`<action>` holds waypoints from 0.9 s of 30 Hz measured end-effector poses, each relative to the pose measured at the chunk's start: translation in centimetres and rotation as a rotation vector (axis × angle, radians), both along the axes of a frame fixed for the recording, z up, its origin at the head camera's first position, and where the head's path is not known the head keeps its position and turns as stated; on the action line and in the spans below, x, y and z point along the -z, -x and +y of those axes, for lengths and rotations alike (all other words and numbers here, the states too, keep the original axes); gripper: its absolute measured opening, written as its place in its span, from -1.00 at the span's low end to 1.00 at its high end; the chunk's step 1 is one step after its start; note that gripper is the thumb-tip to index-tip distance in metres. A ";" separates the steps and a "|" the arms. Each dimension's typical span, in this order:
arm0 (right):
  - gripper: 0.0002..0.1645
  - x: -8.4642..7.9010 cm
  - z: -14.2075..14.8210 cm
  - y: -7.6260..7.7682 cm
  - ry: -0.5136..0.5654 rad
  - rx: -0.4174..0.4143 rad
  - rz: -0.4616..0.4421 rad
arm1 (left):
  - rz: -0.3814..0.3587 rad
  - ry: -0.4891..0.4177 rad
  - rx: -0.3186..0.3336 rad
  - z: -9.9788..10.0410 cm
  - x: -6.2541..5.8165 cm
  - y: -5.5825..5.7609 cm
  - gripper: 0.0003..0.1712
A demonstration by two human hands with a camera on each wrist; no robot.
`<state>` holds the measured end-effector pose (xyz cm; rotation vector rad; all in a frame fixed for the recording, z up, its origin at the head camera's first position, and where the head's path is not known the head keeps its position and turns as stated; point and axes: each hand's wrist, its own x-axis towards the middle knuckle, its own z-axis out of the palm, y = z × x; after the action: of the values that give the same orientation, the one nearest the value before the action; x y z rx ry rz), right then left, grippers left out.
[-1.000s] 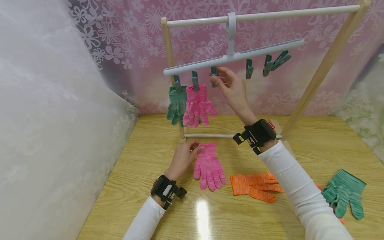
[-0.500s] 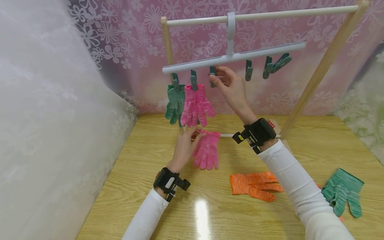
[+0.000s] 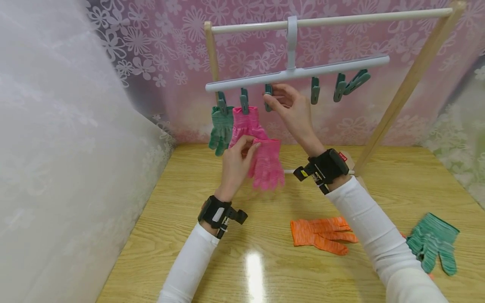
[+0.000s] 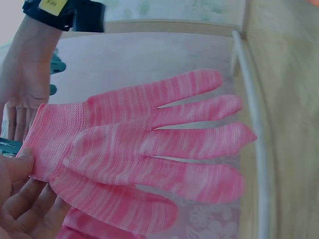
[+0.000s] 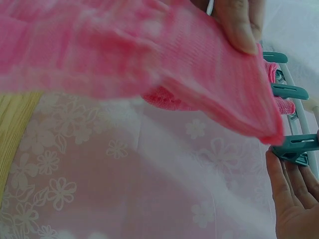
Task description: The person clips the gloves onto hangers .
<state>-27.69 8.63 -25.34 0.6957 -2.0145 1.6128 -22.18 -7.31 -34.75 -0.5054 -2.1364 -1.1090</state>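
My left hand (image 3: 235, 166) pinches a pink knit glove (image 3: 268, 162) by its cuff, fingers of the glove hanging down above the table. In the left wrist view the glove (image 4: 144, 134) spreads across the picture, thumb over its cuff edge. My right hand (image 3: 291, 110) pinches a green clothespin (image 3: 268, 97) under the grey-white hanger bar (image 3: 326, 70). Just left of it, another pink glove (image 3: 245, 122) hangs from a clip, partly behind the left hand. A green glove (image 3: 221, 130) hangs from the leftmost clip. In the right wrist view the held glove's cuff comes close to the clothespin (image 5: 299, 144).
The hanger hooks over the top rod (image 3: 360, 17) of a wooden rack. Several other green clips (image 3: 315, 90) hang toward its right end. On the table (image 3: 182, 256) lie an orange glove (image 3: 322, 235) and a green glove (image 3: 433, 242), the latter beside the right sleeve.
My left hand has lifted the pink glove off the table and raised it toward the hanger, now overlapping the hanging pink glove. The right hand stays at its clothespin.
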 end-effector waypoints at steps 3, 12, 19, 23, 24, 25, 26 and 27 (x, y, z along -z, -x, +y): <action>-0.53 -0.1 0.0 -0.1 0.005 -0.001 -0.013 | 0.000 -0.031 0.006 0.4 -0.7 0.4 -0.68; -0.57 -1.8 -0.3 -2.4 -0.022 0.033 -0.026 | -0.035 -0.132 -0.001 1.4 -2.2 1.4 -0.65; -0.61 -2.4 -0.7 -3.7 -0.015 0.070 -0.001 | -0.018 -0.182 -0.017 1.9 -3.0 1.7 -0.66; -0.63 -2.5 -0.8 -3.7 0.007 0.071 0.011 | 0.004 -0.186 -0.062 2.2 -3.2 1.9 -0.65; -0.63 -2.6 -0.8 -3.7 0.011 0.069 0.013 | 0.008 -0.186 -0.075 2.3 -3.2 2.0 -0.65; -0.64 -2.6 -0.8 -3.7 0.012 0.070 0.016 | 0.011 -0.191 -0.084 2.3 -3.3 2.1 -0.65; -0.64 -2.6 -0.8 -3.7 0.013 0.070 0.020 | 0.015 -0.195 -0.094 2.4 -3.3 2.1 -0.65; -0.64 -2.5 -0.8 -3.6 0.014 0.068 0.023 | 0.016 -0.201 -0.102 2.4 -3.3 2.2 -0.65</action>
<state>-24.07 7.78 -22.81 0.6308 -1.9872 1.5710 -24.39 -4.91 -31.48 -0.3081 -1.9866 -1.2404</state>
